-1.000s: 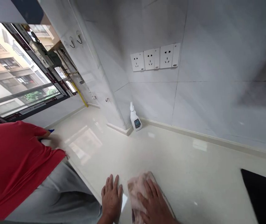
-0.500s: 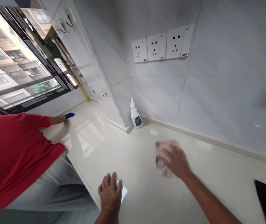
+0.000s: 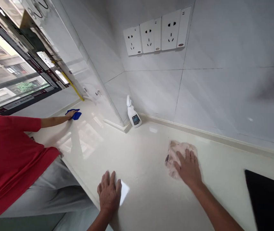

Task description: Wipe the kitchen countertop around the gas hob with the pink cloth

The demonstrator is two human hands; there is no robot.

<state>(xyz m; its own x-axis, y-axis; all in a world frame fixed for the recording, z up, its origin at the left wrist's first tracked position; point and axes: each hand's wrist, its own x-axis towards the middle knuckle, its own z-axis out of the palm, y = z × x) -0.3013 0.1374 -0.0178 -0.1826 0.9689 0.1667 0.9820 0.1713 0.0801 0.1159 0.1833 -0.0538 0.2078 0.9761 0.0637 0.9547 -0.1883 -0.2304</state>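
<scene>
While open right hand (image 3: 188, 170) presses flat, fingers spread across crumpled pale pink cloth (image 3: 178, 157), empty open left hand (image 3: 109, 192) rests on glossy cream stone counter (image 3: 141, 154); white spray bottle (image 3: 132, 114) stands in far corner; co-worker's hand (image 3: 70, 114) on blue cloth (image 3: 76, 115) beyond.

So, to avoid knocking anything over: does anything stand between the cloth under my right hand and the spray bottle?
Nothing visible does: only glossy countertop lies between the cloth under your right hand and the spray bottle.

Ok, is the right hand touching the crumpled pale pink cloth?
Touching: the head view shows the right hand lying on the crumpled pale pink cloth, its spread fingers over the cloth with no gap.
</scene>
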